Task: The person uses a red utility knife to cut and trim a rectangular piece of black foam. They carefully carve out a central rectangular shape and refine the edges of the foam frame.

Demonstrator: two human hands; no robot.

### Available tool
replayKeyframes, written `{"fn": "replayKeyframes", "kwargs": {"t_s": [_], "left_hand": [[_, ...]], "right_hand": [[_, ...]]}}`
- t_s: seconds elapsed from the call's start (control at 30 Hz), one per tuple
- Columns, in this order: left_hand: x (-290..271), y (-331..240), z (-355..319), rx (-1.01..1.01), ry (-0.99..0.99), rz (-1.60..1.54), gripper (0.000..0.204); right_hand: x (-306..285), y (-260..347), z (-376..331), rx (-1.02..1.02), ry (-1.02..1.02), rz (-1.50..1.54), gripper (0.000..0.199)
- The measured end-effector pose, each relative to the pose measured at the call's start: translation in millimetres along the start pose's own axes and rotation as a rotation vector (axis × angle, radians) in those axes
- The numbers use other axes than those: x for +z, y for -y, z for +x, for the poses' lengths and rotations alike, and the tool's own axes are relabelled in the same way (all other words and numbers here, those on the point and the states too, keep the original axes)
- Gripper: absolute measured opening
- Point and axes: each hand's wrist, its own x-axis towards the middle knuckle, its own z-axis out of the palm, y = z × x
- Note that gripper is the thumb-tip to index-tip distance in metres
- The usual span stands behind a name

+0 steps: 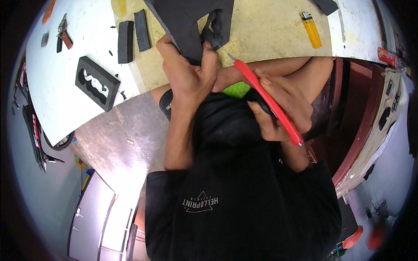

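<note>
My left hand (189, 71) is closed on a black foam sheet (183, 21), thumb on its near edge, at the far edge of the view. An opening is cut through the sheet, and a dark strip of foam (214, 28) shows beside it. In my right hand (283, 98) is a red craft knife (267, 98), held slantwise. Its thin blade points up and left, near the foam's right corner but apart from it. Something dark shows under the knife by my right fingers; what it is I cannot make out.
On the table (270, 26) lie two black foam strips (126, 42), a black foam block (98, 82) with a wavy cut-out, and a small pistol-shaped object (64, 35). A yellow lighter (311, 30) lies at the right. The table's near edge runs just before my legs.
</note>
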Motion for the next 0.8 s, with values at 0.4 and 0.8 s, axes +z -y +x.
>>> {"fn": "replayKeyframes", "kwargs": {"t_s": [0.4, 0.8], "left_hand": [[-5, -10, -1, -0.174, 0.076, -0.344, 0.045], [-8, -2, 0, -0.155, 0.156, -0.437, 0.046]], "right_hand": [[-21, -28, 7, 0.015, 0.189, 0.266, 0.039], [-1, -31, -1, 0.057, 0.13, 0.269, 0.036]]}}
